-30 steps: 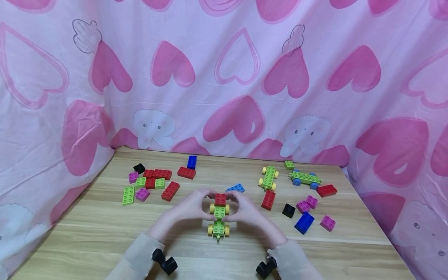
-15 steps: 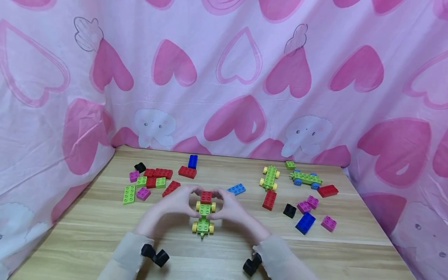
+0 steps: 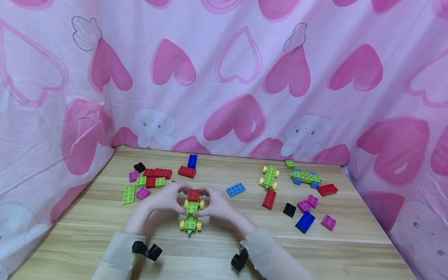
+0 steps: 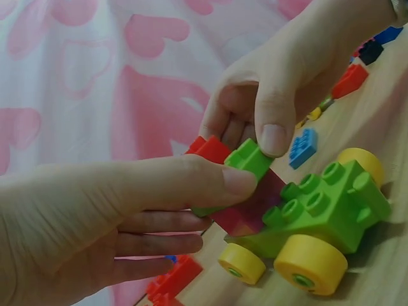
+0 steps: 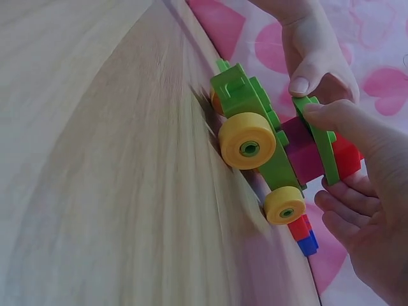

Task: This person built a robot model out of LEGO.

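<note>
On the left of the wooden table (image 3: pixel 87 225) lies a scatter of loose bricks (image 3: pixel 148 182), green, red, pink and black. Just right of them the left hand (image 3: pixel 164 199) curls its thumb and fingers round the toy car (image 3: pixel 191 212), a green body on yellow wheels (a red brick (image 3: pixel 193 194) sits on its far end). The car rests on the table near the front middle, between both hands. The right hand (image 3: pixel 214 205) pinches the car's green top piece from the other side, thumb pressed on it. Further right lie a blue brick (image 3: pixel 235 189), two more green cars (image 3: pixel 268 177) and another scatter of bricks (image 3: pixel 308 210).
</note>
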Demonstrator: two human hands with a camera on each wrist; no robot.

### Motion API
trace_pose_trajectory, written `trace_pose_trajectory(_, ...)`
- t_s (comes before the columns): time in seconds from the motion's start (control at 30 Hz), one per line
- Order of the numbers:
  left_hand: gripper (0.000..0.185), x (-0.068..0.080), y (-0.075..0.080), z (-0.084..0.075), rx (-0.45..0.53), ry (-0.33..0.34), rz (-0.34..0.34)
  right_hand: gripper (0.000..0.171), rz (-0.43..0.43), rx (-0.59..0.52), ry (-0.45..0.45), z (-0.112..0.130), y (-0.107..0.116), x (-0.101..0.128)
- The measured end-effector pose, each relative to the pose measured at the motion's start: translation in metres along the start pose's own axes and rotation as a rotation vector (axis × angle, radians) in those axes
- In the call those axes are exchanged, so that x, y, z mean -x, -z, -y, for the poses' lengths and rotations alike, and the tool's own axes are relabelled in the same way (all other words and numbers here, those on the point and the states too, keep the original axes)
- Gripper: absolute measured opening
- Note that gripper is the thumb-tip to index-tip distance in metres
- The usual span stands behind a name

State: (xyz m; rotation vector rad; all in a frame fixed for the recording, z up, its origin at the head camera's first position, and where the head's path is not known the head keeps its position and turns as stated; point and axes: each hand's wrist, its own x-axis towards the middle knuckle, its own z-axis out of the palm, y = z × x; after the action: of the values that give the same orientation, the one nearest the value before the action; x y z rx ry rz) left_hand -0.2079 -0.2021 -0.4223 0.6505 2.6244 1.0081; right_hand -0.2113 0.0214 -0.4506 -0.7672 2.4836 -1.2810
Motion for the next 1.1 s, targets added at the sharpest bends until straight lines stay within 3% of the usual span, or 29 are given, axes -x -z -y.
trace_pose_trajectory(0.63, 0.073, 0.01, 0.017, 0.011, 0.022, 0.084, -0.007, 0.07, 0.021, -0.017, 0.041, 0.01, -0.014, -0.019)
trace_pose_trajectory(0.87, 0.076, 0.011, 0.019, 0.013, 0.012, 0.09, -0.014, 0.069, 0.031, -0.012, 0.063, 0.011, -0.015, -0.02)
trace_pose_trajectory(1.1, 0.077, 0.012, 0.019, 0.013, 0.013, 0.087, -0.011, 0.08, 0.036, -0.021, 0.034, 0.009, -0.012, -0.016)
